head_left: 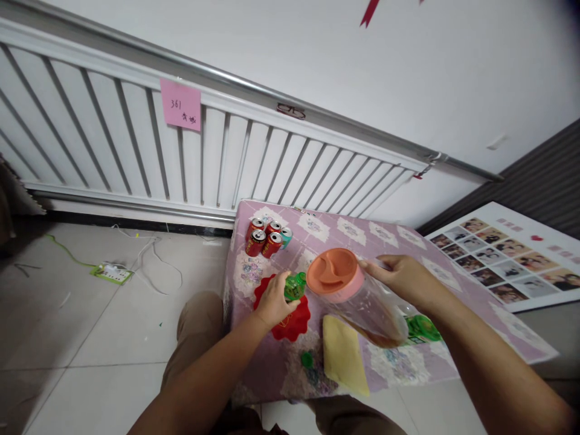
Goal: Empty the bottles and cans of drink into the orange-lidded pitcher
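My right hand (403, 279) grips a clear plastic pitcher (362, 305) with an orange lid (334, 273), tilted toward the left with brown liquid in its lower part. My left hand (274, 300) is closed around a small green bottle (295, 286) standing on a red mat (292, 323). The pitcher's lid hangs just right of the bottle's mouth. A green cap (307, 360) lies loose on the table in front of the mat.
Several drink cans (267, 237) stand at the table's far left corner. A yellow cloth (343, 355) lies near the front edge, a green bottle (421, 329) lies behind the pitcher. The table (408, 241) has a floral purple cover. A radiator (136, 145) lines the wall; a power strip (112, 273) is on the floor.
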`<state>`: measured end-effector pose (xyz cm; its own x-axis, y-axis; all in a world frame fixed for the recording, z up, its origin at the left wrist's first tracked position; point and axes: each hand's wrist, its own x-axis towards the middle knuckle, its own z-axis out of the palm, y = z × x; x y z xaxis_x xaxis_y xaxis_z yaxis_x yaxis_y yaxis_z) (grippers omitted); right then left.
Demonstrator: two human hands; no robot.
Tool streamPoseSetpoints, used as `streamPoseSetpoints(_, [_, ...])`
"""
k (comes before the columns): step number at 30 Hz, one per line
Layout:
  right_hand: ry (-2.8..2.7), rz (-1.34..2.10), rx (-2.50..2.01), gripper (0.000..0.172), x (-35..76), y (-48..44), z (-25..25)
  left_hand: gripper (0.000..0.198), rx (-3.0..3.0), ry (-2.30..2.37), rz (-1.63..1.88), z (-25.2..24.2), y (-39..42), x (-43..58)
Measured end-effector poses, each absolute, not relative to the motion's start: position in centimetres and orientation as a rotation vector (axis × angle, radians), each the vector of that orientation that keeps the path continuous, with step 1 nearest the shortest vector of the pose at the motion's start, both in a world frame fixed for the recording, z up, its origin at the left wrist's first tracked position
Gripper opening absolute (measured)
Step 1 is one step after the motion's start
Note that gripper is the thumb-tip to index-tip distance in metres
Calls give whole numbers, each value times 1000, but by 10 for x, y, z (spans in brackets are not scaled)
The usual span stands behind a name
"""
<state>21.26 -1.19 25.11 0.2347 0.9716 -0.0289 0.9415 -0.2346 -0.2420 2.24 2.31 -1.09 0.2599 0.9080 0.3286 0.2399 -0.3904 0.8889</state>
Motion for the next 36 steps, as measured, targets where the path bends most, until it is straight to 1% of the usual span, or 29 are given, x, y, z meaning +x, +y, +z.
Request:
streamPoseSetpoints(8, [-1830, 270, -2326, 53, 210, -11, 253, 75, 1801, 1055, 1135, -11, 23, 22])
streamPoseSetpoints(20, [-1847, 257, -2276, 57, 212, -12, 251, 76, 1793, 1052, 1158, -12, 23, 23])
streamPoseSetpoints(36, [-1821, 317, -2309, 57, 211, -11, 252, 76, 1827, 1058, 1148, -14, 24, 23])
